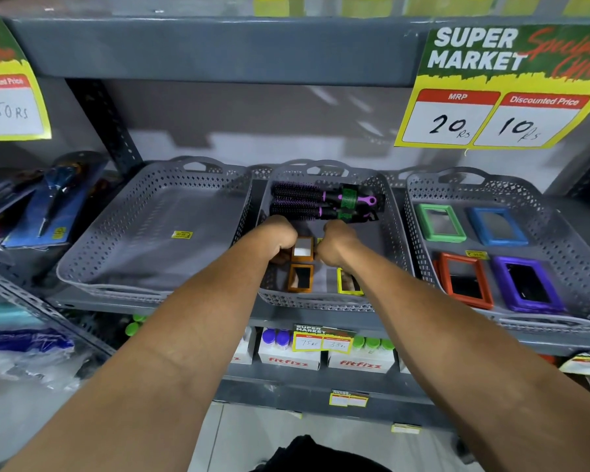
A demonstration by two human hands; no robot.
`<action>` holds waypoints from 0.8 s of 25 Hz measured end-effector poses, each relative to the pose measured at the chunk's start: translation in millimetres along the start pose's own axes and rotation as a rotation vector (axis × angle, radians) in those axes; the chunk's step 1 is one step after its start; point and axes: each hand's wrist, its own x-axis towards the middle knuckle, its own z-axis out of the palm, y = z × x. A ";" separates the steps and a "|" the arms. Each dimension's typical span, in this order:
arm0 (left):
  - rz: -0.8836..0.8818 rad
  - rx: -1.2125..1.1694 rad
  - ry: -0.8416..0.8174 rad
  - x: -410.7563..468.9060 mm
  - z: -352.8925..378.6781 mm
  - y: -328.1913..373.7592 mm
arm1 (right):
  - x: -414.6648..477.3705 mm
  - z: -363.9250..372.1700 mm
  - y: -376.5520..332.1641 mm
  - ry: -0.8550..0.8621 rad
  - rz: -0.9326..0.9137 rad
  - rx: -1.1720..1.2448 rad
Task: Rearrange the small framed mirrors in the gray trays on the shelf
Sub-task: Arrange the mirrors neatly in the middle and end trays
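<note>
Both hands reach into the middle gray tray (387, 212). My left hand (280, 238) and my right hand (334, 245) are curled at either side of a small orange-framed mirror (302, 250) and seem to grip its edges. Below it lie another orange-framed mirror (300, 278) and a yellow-framed mirror (348, 282), partly hidden by my right forearm. The right gray tray (556, 212) holds a green mirror (440, 222), a blue mirror (496, 225), a red mirror (465, 279) and a purple mirror (527, 284). The left gray tray (123, 226) holds only a yellow sticker.
Two purple-and-black round hairbrushes (321, 202) lie at the back of the middle tray. Packaged items (55, 202) lean on the shelf at left. A price sign (501, 90) hangs at upper right. Boxes with bottles (288, 349) stand on the lower shelf.
</note>
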 end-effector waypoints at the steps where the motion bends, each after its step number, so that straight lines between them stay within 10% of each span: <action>1: 0.000 0.003 0.000 0.2 0.1 -0.1 | -1.1 0.0 0.4 -0.001 0.007 0.020; 20: 0.030 0.080 0.011 -13.7 -5.5 3.1 | -19.4 -10.8 9.6 0.039 -0.060 -0.002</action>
